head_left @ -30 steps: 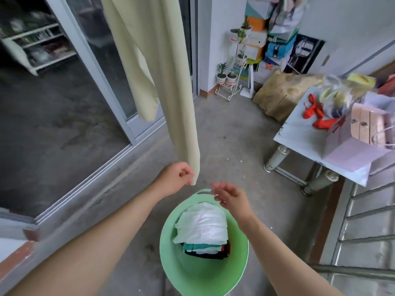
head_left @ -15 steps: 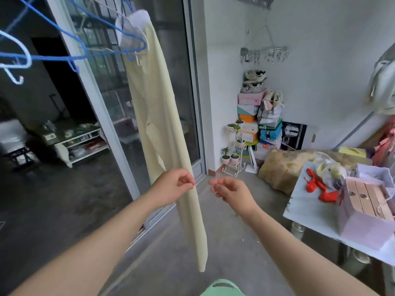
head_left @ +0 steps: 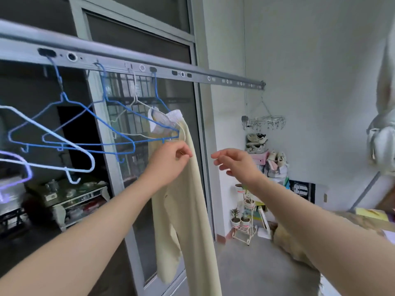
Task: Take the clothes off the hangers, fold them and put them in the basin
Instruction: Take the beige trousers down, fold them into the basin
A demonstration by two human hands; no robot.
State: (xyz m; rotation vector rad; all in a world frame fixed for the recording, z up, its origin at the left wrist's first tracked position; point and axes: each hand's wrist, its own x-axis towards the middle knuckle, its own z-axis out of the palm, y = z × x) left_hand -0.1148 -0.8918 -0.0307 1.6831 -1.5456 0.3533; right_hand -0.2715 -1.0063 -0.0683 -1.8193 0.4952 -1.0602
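Because the pale yellow garment (head_left: 188,210) is soft, thin cloth, it looks light and floppy. I think it will bend and slide whichever way it is pulled. It hangs long and straight from a blue hanger (head_left: 155,86). The hanger hooks on the grey rail (head_left: 213,79) up high, in front of the glass door (head_left: 136,48).

The white band (head_left: 175,115) at the top sits bunched over the end of the hanger. That looks like the best place to take hold. Lift the band up and off the wire. A tug from low down may make the cloth catch on the wire.

The left hand (head_left: 168,161) is just under the hanger. Its fingers (head_left: 183,151) are curled and pinch the edge of the cloth. The right hand (head_left: 235,165) is near the garment but apart from it. Its fingers (head_left: 220,155) are loose and hold nothing, so it could take the band.

Bare hangers (head_left: 53,136) hang on the rail to the left. The basin is not in the picture.
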